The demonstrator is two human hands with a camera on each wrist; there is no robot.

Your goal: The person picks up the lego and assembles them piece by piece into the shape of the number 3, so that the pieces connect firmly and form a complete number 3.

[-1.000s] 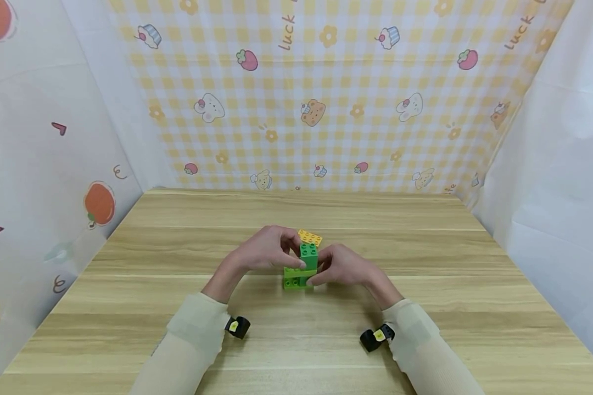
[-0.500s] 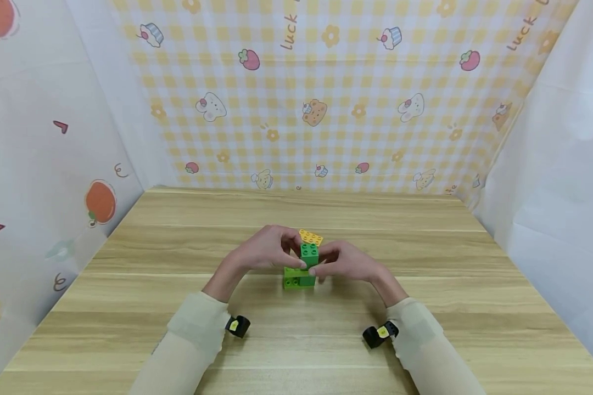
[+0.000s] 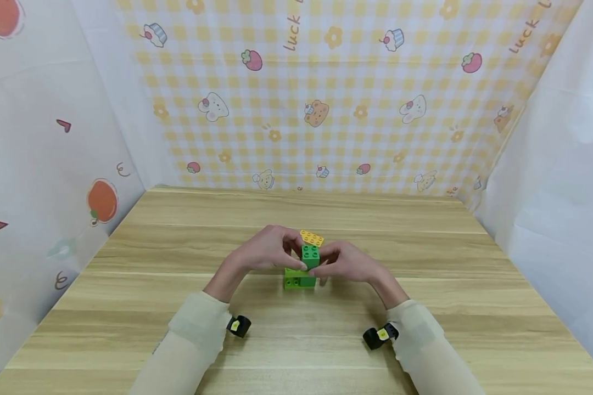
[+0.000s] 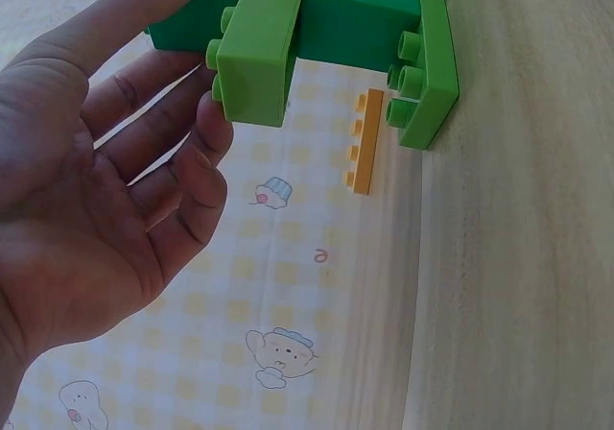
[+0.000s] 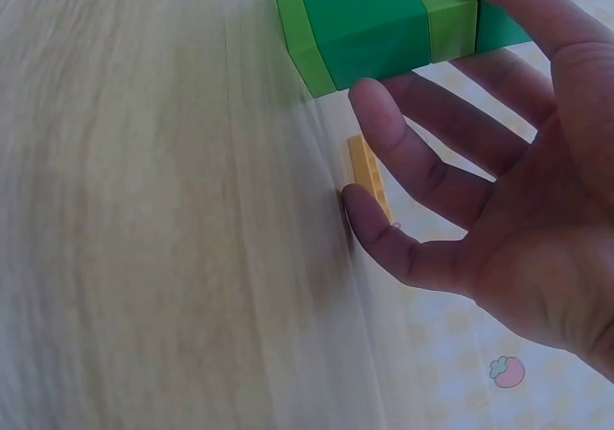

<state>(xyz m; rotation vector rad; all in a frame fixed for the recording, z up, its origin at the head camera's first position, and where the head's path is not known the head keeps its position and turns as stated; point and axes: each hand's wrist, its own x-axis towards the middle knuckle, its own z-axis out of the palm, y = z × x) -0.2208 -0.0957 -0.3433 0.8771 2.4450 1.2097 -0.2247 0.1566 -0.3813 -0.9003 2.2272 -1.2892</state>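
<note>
A stack of toy building blocks stands on the table in front of me. A light green plate [image 4: 436,75] is at the bottom, then a dark green block [image 5: 369,32], a light green brick [image 4: 259,46] and a dark green 2x2 block [image 3: 310,255] on top. My left hand [image 3: 269,249] pinches the top block from the left, its other fingers loosely curled. From the right, my right hand [image 3: 348,262] grips the upper stack, with its thumb near where the top block meets the light green brick. Its fingertips behind are partly hidden in the head view.
A flat yellow-orange studded plate [image 3: 312,237] lies on the table just behind the stack. The wooden table [image 3: 296,340] reaches back to a checked, patterned cloth [image 3: 296,109], with white cloth at both sides.
My right hand has shifted up from the lower dark green block to the upper part of the stack. The left hand keeps its grip on the top block.
</note>
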